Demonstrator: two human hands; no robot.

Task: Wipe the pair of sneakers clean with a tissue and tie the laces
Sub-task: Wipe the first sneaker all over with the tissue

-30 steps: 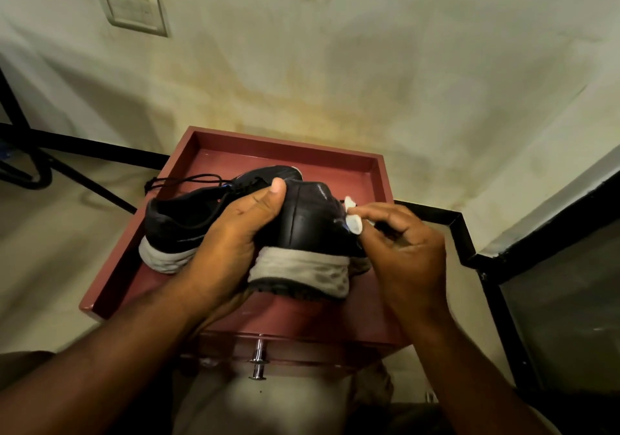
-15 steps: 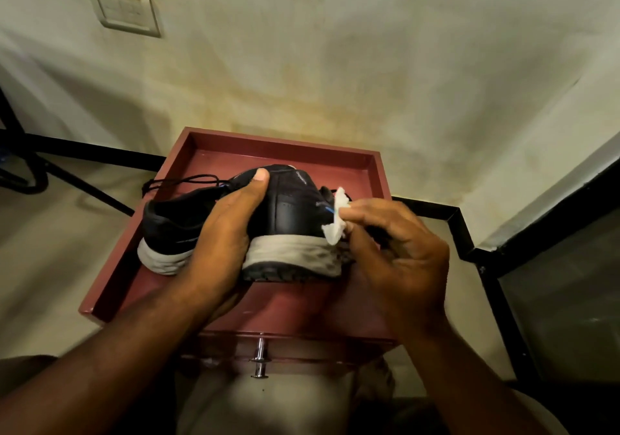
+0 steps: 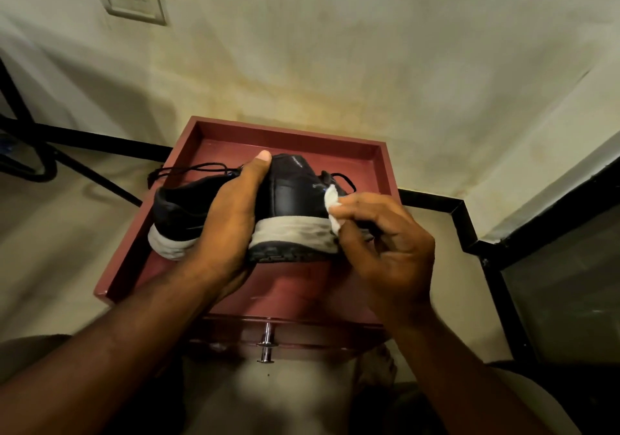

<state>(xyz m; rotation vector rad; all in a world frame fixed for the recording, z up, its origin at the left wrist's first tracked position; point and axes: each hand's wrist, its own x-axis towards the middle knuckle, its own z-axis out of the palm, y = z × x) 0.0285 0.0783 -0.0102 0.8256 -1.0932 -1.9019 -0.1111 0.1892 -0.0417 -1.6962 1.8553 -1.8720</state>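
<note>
The sneaker [image 3: 295, 196] in the left hand [image 3: 224, 230] is black with a dirty grey-white sole. The tissue [image 3: 332, 206] in the right hand [image 3: 389, 247] is white. Under both hands, the tray [image 3: 288, 133] is dark red.

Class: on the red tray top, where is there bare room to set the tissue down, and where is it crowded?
Free: the strip between the sneakers and the red tray far rim, and the near patch under the wrists. Crowded: the middle, where left hand, right hand and tissue meet.

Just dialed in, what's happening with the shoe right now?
A person is cleaning a black sneaker over a red tray. The left hand grips it around the middle, on its side with the sole toward the camera. The right hand presses a tissue against the toe end, by the grey midsole. Laces hang loose, untied.
</note>
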